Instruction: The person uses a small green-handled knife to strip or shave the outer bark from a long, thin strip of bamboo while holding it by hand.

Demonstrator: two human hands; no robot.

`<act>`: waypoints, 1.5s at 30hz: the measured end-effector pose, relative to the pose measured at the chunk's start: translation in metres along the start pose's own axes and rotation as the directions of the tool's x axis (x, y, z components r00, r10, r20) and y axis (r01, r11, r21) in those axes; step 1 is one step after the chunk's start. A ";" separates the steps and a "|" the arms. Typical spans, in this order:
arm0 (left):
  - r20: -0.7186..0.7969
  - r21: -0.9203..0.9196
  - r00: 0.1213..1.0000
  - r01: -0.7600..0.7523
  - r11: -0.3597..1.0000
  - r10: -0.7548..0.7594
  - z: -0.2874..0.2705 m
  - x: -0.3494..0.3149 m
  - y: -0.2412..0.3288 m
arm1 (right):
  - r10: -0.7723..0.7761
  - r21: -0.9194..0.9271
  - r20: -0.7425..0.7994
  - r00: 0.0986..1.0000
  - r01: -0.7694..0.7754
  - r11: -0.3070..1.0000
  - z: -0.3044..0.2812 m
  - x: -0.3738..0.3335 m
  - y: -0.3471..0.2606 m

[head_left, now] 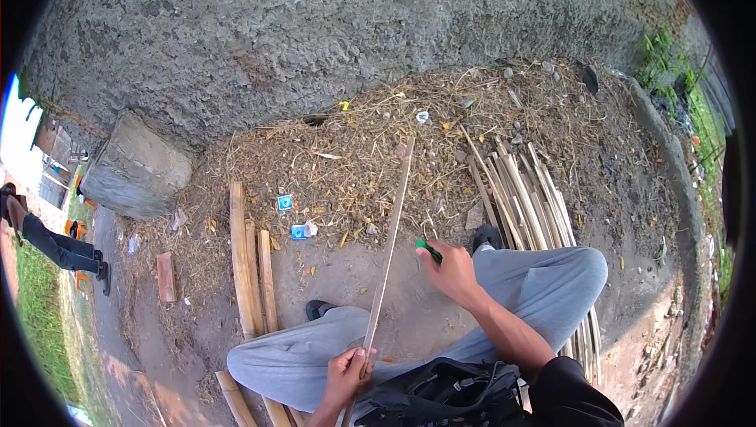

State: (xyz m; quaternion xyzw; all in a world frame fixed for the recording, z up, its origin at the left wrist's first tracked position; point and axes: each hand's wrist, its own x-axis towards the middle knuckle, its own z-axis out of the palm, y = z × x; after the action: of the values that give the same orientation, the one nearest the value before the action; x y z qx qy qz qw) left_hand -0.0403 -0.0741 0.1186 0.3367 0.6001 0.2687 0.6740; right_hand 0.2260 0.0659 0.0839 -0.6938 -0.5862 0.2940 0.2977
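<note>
My left hand is closed around the lower part of a long, thin bamboo strip. The strip slants up and away from my lap, its far end over the dry litter. In my right hand, the fingers are wrapped round a small green-handled tool; its working end cannot be made out. That hand is above my right shin, a short way right of the strip and apart from it.
Split bamboo strips lie piled under and beyond my right leg. Thicker bamboo pieces lie by my left knee. A brick, a concrete block and a rough wall stand farther out. Someone else is at far left.
</note>
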 end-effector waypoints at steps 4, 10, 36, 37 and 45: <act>0.034 -0.225 0.997 0.073 0.972 -0.067 0.004 0.017 0.010 | -0.217 0.178 -0.010 0.976 0.216 0.960 0.016 -0.020 -0.005; 0.136 -0.424 0.987 0.138 0.895 -0.088 0.004 0.047 0.010 | -0.461 0.270 0.243 0.854 0.397 0.877 0.033 -0.055 -0.022; 0.091 0.019 0.994 0.053 0.998 -0.055 -0.010 -0.026 -0.015 | -0.057 0.064 -0.120 0.991 0.065 0.996 0.001 0.017 0.008; 0.112 -0.058 0.990 0.092 0.994 -0.085 -0.016 -0.033 -0.023 | -0.051 0.079 -0.119 0.992 0.061 0.995 -0.001 0.017 0.006; -0.033 0.048 0.955 0.296 0.954 -0.295 -0.010 -0.085 -0.018 | 0.033 0.045 -0.262 0.965 -0.022 0.999 0.000 0.027 0.034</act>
State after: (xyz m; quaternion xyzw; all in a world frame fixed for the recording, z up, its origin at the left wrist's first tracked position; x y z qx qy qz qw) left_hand -0.0628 -0.1488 0.1578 0.2574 0.6589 0.1535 0.6899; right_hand 0.2512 0.0884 0.0568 -0.7283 -0.5258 0.2158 0.3829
